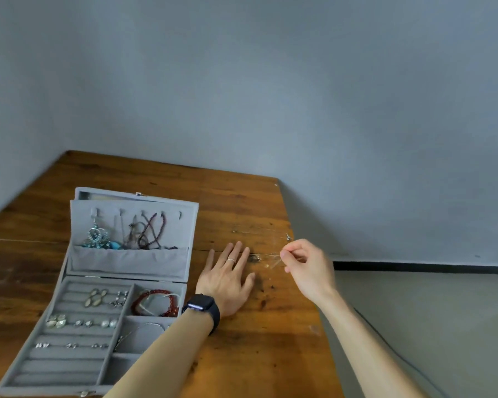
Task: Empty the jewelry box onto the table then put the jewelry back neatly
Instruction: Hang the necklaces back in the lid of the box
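The grey velvet jewelry box [127, 262] stood open near the table's [242, 196] front edge with its lid upright. Necklaces [147, 231] hung inside the lid, earrings [95, 297] sat on the ring rolls, and a red bead bracelet [156, 303] lay in a side compartment. A thin chain [266, 255] stretched along the table's right edge, pinched by the right hand [308, 268].

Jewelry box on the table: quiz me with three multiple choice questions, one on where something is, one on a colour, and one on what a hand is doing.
1. Where is the red bead bracelet? A. on the floor B. in a base compartment C. on a lid hook
2. What colour is the jewelry box lining? A. grey B. red C. black
3. How is the left hand? A. gripping the lid B. flat on the table C. in a fist
Answers: B, it lies in the compartment beside the lid; A, grey fabric throughout; B, straight fingers rest palm-down on the wood.
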The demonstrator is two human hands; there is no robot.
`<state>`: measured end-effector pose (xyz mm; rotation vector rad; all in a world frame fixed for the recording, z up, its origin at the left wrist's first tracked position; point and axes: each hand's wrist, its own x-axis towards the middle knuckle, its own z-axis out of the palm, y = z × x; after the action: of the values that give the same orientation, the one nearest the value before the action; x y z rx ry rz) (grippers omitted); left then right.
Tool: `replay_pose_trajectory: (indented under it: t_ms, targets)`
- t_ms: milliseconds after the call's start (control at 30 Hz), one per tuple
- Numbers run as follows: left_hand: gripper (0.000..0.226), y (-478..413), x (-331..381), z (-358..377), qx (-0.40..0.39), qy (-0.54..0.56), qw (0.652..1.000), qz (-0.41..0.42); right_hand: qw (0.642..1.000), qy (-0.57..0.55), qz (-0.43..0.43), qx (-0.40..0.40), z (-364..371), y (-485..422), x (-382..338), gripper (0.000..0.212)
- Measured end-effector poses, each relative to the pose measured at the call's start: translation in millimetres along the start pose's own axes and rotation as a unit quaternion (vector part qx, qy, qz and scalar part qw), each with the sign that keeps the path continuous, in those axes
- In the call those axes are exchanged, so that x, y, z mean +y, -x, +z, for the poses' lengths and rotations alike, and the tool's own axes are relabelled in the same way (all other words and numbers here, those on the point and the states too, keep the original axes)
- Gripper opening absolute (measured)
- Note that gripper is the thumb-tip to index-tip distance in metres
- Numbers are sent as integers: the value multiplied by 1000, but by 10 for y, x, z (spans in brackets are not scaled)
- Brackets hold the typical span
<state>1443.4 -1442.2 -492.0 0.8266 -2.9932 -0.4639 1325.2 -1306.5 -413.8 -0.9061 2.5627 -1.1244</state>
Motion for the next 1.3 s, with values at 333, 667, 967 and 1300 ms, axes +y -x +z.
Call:
replay_pose_trajectory:
  t_ms: [333,667,967,1300]
  targets:
    - [66,-11,-33,79,43,11,999,3,996,-81,7,-38,370,-615,-183,5]
    - [66,-8,-43,77,53,12,999,-1,997,-12,70,-20,263,-758,320,4]
    - [65,-2,-28,51,46,11,999,-1,992,95,83,-5,145,-835,710,5]
    - [57,-356,325,-29,50,-93,990,89,995,48,78,25,171,-822,885,8]
